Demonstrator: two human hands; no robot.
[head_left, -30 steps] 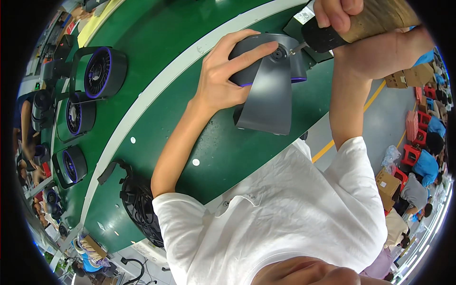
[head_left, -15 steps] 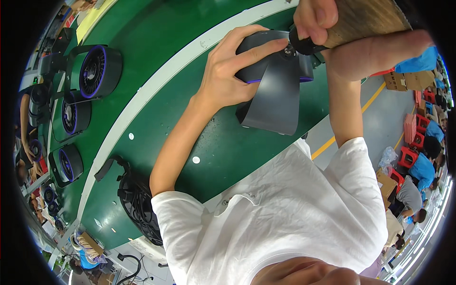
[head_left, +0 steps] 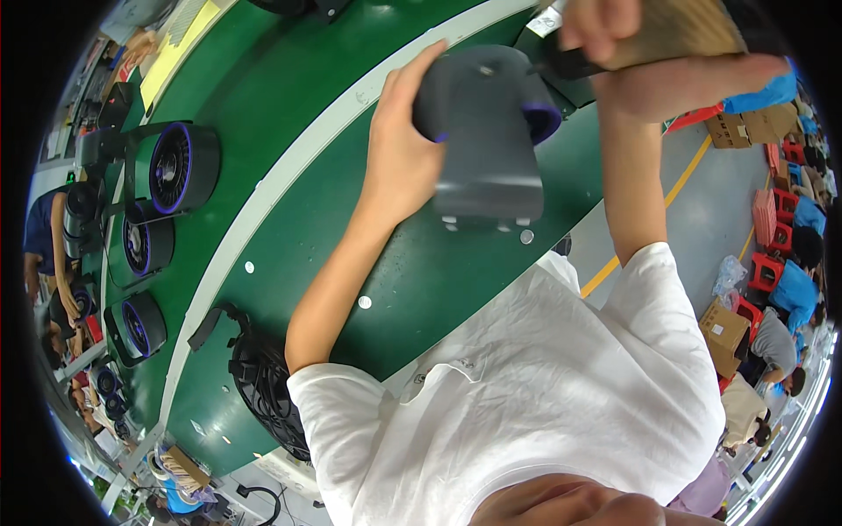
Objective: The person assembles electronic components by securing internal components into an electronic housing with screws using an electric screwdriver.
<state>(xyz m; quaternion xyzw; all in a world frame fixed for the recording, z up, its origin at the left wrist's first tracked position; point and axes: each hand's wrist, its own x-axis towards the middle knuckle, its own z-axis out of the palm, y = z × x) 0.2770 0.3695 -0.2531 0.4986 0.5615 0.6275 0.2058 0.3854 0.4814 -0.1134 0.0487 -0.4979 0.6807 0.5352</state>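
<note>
My left hand [head_left: 403,145] is wrapped round the side of a dark grey fan [head_left: 491,149] with purple trim, its fingers partly hidden behind the housing. The fan is blurred by motion, and its broad curved stand faces me, with small feet along the lower edge. My right hand [head_left: 649,88] is closed on a thick, brown-wrapped tool [head_left: 680,35] with a black nose, whose exact kind I cannot make out. That nose is beside the upper right of the fan; whether they touch is unclear.
Several similar fans [head_left: 184,167] stand on the green bench beyond a pale curved rail [head_left: 254,197]. A black bundle of straps or cables [head_left: 263,386] lies left of my elbow. Co-workers sit at the right beyond a floor aisle with a yellow line; another person's arm [head_left: 63,254] is at far left.
The fan has turned, so its stand now faces me broadly. Its side joint has left the tool's nose. My left fingers have shifted from over the joint to the fan's left side.
</note>
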